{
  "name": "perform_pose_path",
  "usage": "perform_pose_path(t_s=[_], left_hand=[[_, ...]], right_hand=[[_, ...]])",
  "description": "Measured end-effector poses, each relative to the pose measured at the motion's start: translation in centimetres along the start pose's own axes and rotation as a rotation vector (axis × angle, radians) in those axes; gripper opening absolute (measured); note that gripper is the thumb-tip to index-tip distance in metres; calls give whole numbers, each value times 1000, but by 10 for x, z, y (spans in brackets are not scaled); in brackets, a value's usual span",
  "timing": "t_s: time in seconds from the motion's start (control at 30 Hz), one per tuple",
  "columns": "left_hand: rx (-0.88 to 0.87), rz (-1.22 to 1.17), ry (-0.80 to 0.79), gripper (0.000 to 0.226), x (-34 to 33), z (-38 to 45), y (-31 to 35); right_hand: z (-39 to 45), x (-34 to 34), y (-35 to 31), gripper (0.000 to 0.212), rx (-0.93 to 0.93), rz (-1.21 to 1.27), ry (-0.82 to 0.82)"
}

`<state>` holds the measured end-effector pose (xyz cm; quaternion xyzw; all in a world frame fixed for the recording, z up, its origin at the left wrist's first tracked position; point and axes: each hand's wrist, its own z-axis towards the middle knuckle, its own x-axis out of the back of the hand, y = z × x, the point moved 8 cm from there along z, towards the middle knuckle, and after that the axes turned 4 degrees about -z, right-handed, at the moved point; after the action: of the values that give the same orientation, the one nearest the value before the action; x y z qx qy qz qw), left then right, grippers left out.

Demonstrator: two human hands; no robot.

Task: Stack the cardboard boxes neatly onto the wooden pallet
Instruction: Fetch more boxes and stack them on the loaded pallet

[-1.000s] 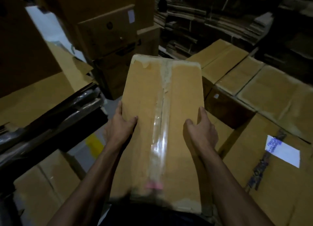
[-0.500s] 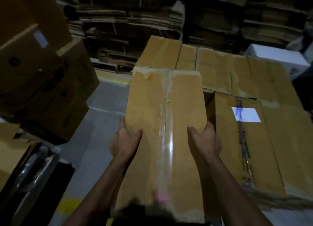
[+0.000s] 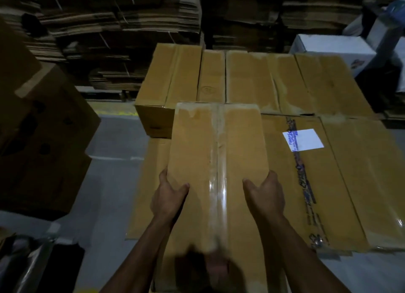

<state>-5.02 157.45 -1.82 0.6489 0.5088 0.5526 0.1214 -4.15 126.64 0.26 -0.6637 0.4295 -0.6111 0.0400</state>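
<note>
While two hands (image 3: 168,198) (image 3: 266,194) hold one box (image 3: 217,161)

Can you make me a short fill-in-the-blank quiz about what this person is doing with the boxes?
1. The person holds the carried box with ____ hands, the left hand and right hand on opposite sides.
2. A strip of clear ____ runs down the middle of that box's top.
3. The neighbouring labelled box bears a ____ paper label.
4. Behind the stacked boxes stands a ____ box, unlike the brown ones.

Missing words: two; tape; white; white
</note>
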Motion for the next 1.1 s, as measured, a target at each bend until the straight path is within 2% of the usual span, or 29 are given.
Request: perform_pose_path(t_s=[0.13,0.4,1.1], left_hand=[[31,26,-30,82,-35,21,7],[75,-19,-71,71,-89,59,3],[138,19,-25,68,-132,107,-19]], right_hand=[[37,-11,20,73,-8,26,-43],[87,-37,54,83,11,-11,-98],[140,-84,71,104,32,-104,-162]])
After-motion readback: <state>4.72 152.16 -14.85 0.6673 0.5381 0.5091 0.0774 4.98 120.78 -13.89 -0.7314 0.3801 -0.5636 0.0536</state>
